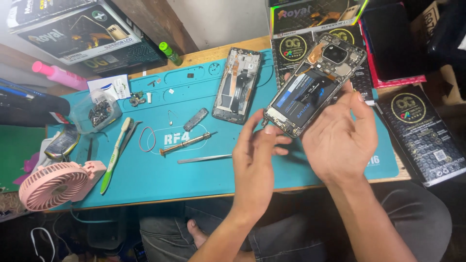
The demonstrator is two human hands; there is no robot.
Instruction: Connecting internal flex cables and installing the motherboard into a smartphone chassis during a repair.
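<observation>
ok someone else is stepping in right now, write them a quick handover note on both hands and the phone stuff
Right hand: holds the opened phone above the blue mat, back cover off, battery and camera module exposed.
Left hand: open, fingertips at the phone's lower corner, gripping nothing.
On the mat: a second phone frame, the screwdriver, tweezers, a small dark part, a toothbrush.
Done: phone is open, internals bare.
Left: battery sits in place; the board looks mounted.

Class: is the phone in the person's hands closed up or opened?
Opened: the phone has no back cover; battery and circuit boards show.
</observation>
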